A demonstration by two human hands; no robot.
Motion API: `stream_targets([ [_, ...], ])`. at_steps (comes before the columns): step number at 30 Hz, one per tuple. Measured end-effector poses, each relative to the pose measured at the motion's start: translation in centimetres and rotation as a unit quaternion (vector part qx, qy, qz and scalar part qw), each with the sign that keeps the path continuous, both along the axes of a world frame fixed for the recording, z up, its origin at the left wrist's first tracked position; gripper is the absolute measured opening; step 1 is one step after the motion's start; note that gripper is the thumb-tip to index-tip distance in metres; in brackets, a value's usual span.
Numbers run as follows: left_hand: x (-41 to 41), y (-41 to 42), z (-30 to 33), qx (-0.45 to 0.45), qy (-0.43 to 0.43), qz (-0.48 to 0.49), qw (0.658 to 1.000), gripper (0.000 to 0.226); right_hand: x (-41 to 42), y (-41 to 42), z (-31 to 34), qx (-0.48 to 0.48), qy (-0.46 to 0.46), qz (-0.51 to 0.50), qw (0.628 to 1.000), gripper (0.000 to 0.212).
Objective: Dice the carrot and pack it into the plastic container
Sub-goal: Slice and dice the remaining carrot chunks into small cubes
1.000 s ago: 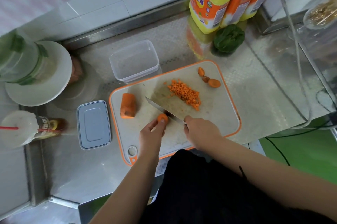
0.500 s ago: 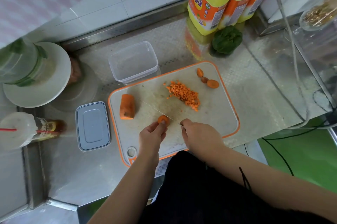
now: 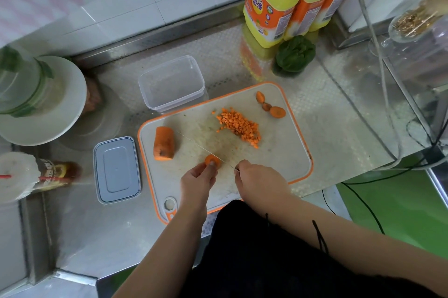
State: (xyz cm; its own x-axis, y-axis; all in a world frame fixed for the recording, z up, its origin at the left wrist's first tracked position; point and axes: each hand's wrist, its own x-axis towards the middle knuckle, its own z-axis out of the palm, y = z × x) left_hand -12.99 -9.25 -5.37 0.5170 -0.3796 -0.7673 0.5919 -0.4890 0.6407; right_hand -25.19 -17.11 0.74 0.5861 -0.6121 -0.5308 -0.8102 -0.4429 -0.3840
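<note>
On the cutting board [image 3: 278,157], left hand [image 3: 196,182] pinches a carrot piece [image 3: 212,160]; right hand [image 3: 260,182] grips the knife [image 3: 201,148] against it

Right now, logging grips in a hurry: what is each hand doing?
Left hand: pinching the carrot piece on the board.
Right hand: gripping the knife.

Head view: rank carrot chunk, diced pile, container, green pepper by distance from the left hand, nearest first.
From the left hand:
1. Carrot chunk, on the board's left side.
2. Diced pile, mid-board, to the right.
3. Container, behind the board.
4. Green pepper, far back right by the bottles.
</note>
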Motion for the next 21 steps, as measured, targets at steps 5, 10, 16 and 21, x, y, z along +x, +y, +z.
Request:
stream_targets([
  [5,0.0,-0.1,0.1,-0.002,-0.006,-0.009,1.0,0.005,0.4,-0.1,0.3,0.005,0.02,-0.005,1.0,0.019],
  [10,0.0,0.0,-0.3,-0.007,-0.01,-0.013,1.0,0.032,1.0,0.1,0.0,0.012,0.048,-0.003,0.999,0.008],
  [16,0.0,0.1,-0.6,0.001,-0.008,-0.01,1.0,0.037,1.6,-0.5,-1.2,0.034,0.056,-0.014,0.998,0.017],
  [21,0.1,0.1,-0.5,0.0,-0.006,-0.01,1.0,0.009,1.6,-0.9,-2.5,0.055,0.049,-0.016,0.997,0.023],
])
